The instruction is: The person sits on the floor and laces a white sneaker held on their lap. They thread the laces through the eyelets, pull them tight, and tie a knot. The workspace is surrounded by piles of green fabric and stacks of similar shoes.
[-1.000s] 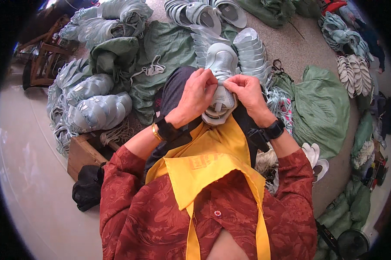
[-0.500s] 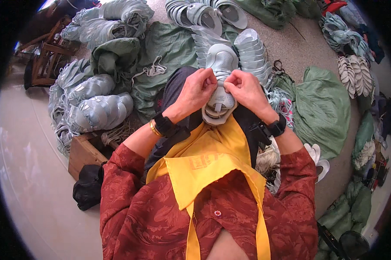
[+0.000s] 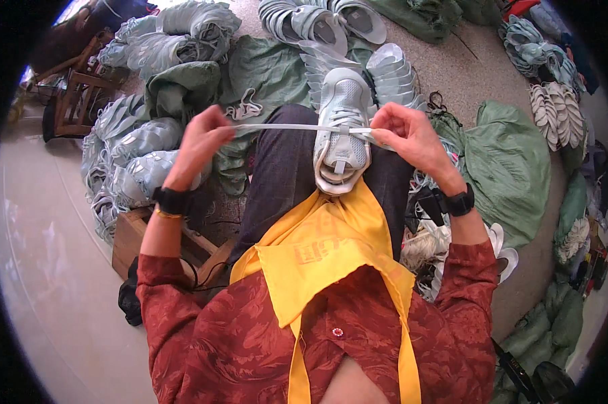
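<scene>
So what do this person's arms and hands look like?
The left hand and right hand wear no gloves. A black band circles each wrist, with a gold bracelet beside the left one. The dark red sleeves have a leafy pattern and stop short of the wrists.

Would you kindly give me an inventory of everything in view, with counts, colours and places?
Shoe: one, pale grey-blue, centre
Shoelace: apparently one, whitish, from shoe to both hands
Loose cord: one tangle, white, left of shoe
Shoe-part bundles: several, pale blue, left, top and upper right
Cream bundles: several, right
Green sacking: several pieces, top, left and right
Wooden box: one, brown, left
Wooden furniture: brown, upper left, count unclear
Right-rim clutter: mixed, too small to tell
Apron: one, yellow, over dark red shirt
Wristbands: two, black, one per wrist
Left hand: one, pinching shoelace
Right hand: one, pinching shoelace
</scene>
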`<state>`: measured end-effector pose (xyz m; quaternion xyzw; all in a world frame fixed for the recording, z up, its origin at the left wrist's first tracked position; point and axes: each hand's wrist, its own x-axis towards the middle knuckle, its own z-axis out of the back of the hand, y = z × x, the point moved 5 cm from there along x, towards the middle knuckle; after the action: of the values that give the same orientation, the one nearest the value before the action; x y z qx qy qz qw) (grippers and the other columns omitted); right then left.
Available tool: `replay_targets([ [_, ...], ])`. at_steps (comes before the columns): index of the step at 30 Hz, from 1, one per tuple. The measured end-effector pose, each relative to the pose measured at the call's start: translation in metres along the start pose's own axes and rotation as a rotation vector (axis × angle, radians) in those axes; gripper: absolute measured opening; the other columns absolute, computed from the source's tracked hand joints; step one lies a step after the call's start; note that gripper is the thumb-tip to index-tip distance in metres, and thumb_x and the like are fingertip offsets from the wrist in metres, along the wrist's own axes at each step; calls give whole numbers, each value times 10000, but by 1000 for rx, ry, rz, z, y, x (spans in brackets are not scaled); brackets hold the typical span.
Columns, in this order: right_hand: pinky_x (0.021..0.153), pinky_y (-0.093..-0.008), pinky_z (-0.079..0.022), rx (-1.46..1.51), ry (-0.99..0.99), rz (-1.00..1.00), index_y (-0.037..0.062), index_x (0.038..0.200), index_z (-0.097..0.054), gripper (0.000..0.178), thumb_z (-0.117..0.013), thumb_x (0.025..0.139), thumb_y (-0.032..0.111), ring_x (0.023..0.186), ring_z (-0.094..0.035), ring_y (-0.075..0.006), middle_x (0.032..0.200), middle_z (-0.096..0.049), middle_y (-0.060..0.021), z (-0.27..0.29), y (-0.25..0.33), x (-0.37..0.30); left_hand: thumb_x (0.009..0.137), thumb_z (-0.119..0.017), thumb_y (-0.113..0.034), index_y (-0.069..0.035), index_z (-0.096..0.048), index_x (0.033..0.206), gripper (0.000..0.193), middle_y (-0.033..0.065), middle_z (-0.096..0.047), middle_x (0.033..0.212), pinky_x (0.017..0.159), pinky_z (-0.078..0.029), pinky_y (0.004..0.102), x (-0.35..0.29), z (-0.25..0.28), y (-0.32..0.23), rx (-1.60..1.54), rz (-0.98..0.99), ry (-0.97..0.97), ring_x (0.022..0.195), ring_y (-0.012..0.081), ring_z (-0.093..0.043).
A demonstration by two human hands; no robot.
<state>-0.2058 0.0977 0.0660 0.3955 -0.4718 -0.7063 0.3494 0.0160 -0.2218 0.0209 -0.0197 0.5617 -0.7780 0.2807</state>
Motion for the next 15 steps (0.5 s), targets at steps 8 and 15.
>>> replay_targets([
  [8, 601, -264, -512, -103, -57, 26, 1, 1014, -671, 169, -735, 868, 56, 644, -630, -92, 878, -715, -44, -13, 1, 5, 761, -700, -78, -9, -599, 804, 130, 84, -656, 711, 578, -526, 335, -51, 178, 162, 488, 429, -320, 602, 177, -633],
  [15, 601, -350, -526, -419, -236, 132, -8, 976, -673, 153, -719, 836, 35, 614, -658, -244, 839, -723, -128, -12, -12, -12, 880, -731, -94, -2, -620, 978, 175, 79, -700, 829, 752, -555, 320, -36, 94, 85, 495, -53, -338, 785, 177, -695],
])
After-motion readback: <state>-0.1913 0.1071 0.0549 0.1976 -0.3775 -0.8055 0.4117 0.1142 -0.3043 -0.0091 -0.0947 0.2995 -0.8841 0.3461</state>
